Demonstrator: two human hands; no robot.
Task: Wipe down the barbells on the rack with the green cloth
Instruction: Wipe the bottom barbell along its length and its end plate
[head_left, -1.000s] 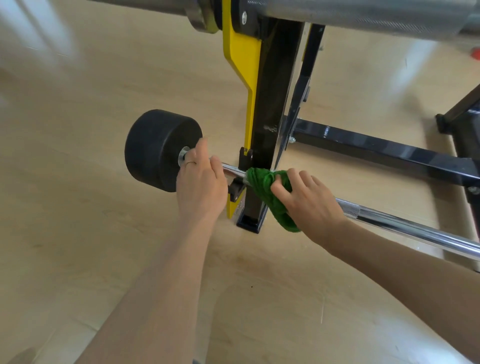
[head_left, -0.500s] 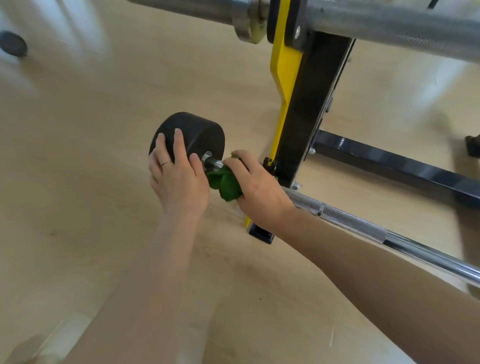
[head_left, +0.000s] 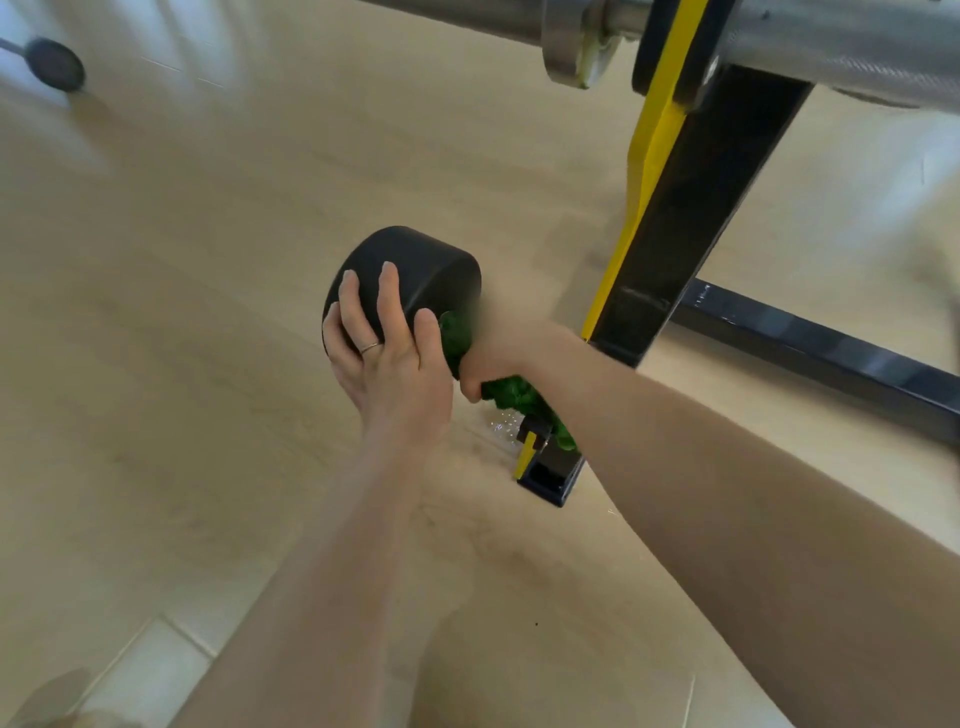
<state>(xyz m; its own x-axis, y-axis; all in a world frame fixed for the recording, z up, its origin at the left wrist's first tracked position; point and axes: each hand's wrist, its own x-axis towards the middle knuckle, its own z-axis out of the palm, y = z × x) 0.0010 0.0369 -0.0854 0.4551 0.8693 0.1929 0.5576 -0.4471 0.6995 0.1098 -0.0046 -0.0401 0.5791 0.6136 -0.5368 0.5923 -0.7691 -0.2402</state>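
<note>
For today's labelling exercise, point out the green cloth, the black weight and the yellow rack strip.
green cloth (head_left: 511, 397): head view, bunched part below the right hand.
black weight (head_left: 426, 260): head view, curved rim.
yellow rack strip (head_left: 641, 176): head view, middle of the strip on the black upright.

**Floor and Far Corner**

We see a pale wood-look floor (head_left: 218, 270) filling most of the view, smeared by motion blur and brightened by streaks of glare at the upper left. In that far corner a small dark round object (head_left: 54, 65) sits on the floor, with a thin rod running off the left edge; we cannot tell what it is. At the lower left we make out a lighter, whitish patch of flooring (head_left: 150, 670), set off from the wood tone by a thin straight seam.
</note>
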